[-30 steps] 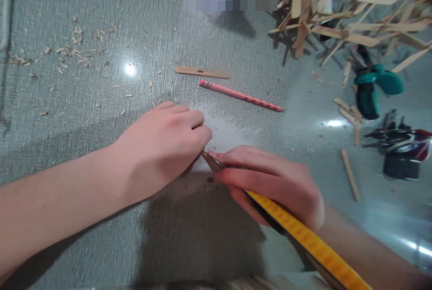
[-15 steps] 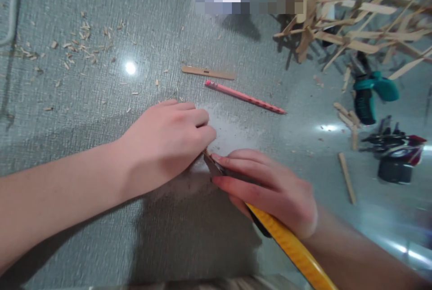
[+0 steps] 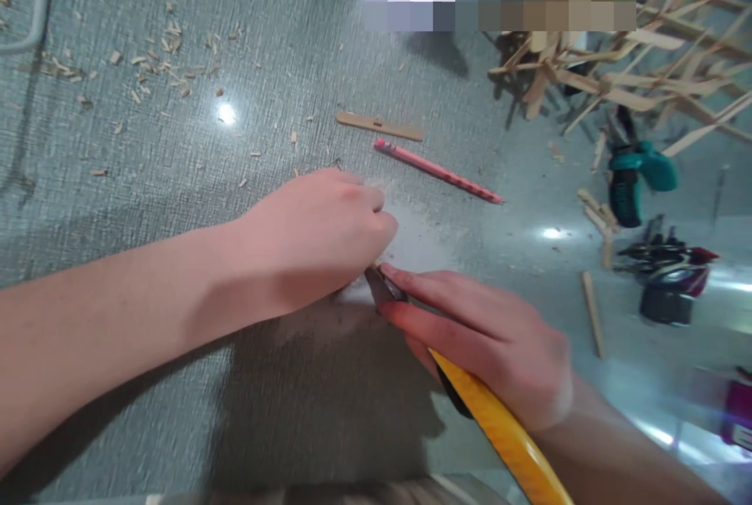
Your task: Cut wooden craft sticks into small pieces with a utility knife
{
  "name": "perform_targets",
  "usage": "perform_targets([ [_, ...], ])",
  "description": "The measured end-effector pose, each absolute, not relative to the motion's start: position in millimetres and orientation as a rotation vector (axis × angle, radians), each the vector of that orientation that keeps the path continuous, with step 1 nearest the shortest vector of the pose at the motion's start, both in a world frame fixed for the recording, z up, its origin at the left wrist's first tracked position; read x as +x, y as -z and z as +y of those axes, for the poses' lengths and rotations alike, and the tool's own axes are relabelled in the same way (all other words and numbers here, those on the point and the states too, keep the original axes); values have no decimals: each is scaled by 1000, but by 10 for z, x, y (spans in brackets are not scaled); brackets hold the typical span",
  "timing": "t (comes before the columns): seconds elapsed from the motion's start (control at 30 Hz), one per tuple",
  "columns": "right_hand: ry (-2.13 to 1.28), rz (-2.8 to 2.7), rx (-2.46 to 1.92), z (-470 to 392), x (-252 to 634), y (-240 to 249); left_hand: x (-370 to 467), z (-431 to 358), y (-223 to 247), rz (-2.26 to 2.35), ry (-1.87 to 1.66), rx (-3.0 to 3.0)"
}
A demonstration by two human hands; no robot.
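My right hand (image 3: 487,333) is closed around a yellow-handled knife (image 3: 499,427), whose grey blade points up and left between the fingertips. The blade tip touches or nearly touches a small wooden piece (image 3: 377,265) that sticks out from under my left hand (image 3: 329,231). My left hand is curled in a fist on the table and covers most of that piece. Just beyond the hands lie a pink pencil (image 3: 440,171) and a flat wooden stick (image 3: 379,127) with a small notch in its middle.
Wood chips (image 3: 170,59) are scattered at the upper left. A tangled wooden stick structure (image 3: 623,66) fills the upper right. Below it are teal-handled pliers (image 3: 626,184), a dark container of small tools (image 3: 667,297) and a loose stick (image 3: 593,313).
The camera view has shifted a little. Both hands appear slightly further right, the blade still beside the left fist. Their grips look the same, and a purple object has come into view at the right edge.
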State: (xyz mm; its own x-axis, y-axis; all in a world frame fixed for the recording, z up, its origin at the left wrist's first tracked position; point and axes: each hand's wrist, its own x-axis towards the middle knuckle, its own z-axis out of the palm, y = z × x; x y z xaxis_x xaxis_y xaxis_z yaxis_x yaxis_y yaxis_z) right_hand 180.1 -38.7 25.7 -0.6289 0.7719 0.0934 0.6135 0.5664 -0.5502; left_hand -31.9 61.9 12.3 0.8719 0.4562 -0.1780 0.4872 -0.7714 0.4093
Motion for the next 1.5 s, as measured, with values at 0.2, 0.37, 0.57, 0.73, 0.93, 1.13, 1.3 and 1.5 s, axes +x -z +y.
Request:
perform_targets([
  [0.2, -755, -2395, -1220, -368, 1738, -269, -327, 632, -94, 666, 2, 2632],
  [0.37, -767, -2364, -1187, -401, 1744, -206, -341, 640, -77, 656, -52, 2621],
  [0.57, -539, -2502, -1014, -370, 1731, -221, -379, 625, -58, 657, -143, 2627],
  [0.73, -414, -2514, -1031, -379, 1682, -248, -406, 619, -30, 627, -199, 2646],
  [0.93, -319, -2533, -1037, -388, 1647, -267, -437, 610, -12, 604, -227, 2641],
  [1.13, -339, -2532, -979, -354, 1673, -240, -470, 611, 34, 577, -333, 2622],
  [1.3, -146, -2586, -847, -405, 1723, -97, -496, 545, 15, 607, -381, 2613],
  [1.5, 82, -2330, -878, -633, 1732, 47, -576, 349, -173, 611, -586, 2592],
])
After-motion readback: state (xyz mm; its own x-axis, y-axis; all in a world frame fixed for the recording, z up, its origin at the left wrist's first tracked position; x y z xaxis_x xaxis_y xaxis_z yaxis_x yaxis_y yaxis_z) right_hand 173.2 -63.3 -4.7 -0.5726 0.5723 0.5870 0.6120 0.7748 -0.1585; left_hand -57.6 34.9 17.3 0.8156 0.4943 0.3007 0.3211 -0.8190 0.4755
